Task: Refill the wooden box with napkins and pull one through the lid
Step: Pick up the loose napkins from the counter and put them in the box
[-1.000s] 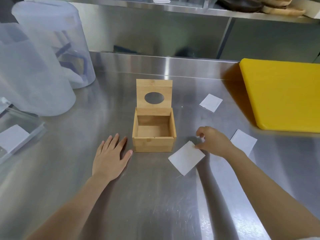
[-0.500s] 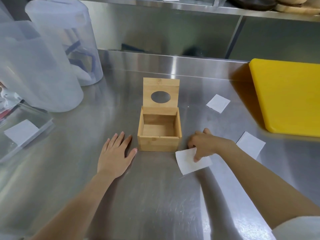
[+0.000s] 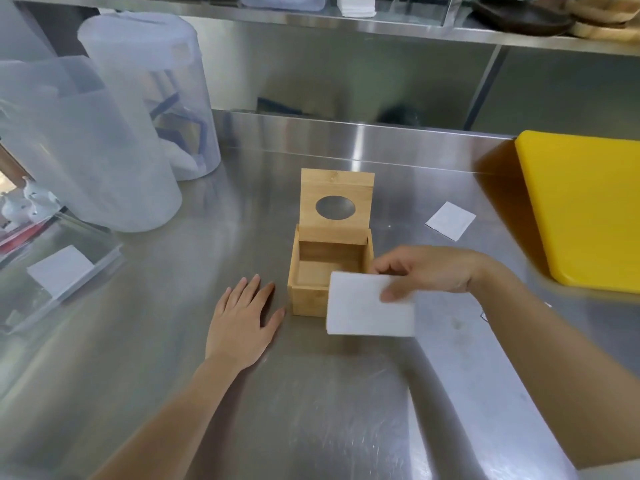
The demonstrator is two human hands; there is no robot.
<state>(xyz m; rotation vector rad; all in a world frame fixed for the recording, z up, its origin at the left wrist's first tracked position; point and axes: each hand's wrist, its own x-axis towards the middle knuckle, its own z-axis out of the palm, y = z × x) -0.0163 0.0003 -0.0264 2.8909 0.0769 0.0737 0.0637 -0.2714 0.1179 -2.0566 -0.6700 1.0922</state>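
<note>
The wooden box (image 3: 306, 301) stands mid-table with nothing in it. Its hinged lid (image 3: 336, 188) is raised upright at the back, showing an oval hole. My right hand (image 3: 427, 270) pinches a folded white napkin (image 3: 367, 306) and holds it in the air over the box's front right corner. My left hand (image 3: 242, 323) lies flat on the steel table just left of the box, fingers spread. Another white napkin (image 3: 450, 220) lies on the table to the right of the box.
A yellow cutting board (image 3: 588, 209) fills the right side. Two large translucent plastic containers (image 3: 104, 133) stand at the back left. A clear tray (image 3: 59, 271) with a white napkin in it sits at the left edge. A steel shelf (image 3: 381, 26) runs above the back.
My right hand has lifted the napkin off the table and carried it up toward the box's front right corner. My left hand has stayed flat beside the box.
</note>
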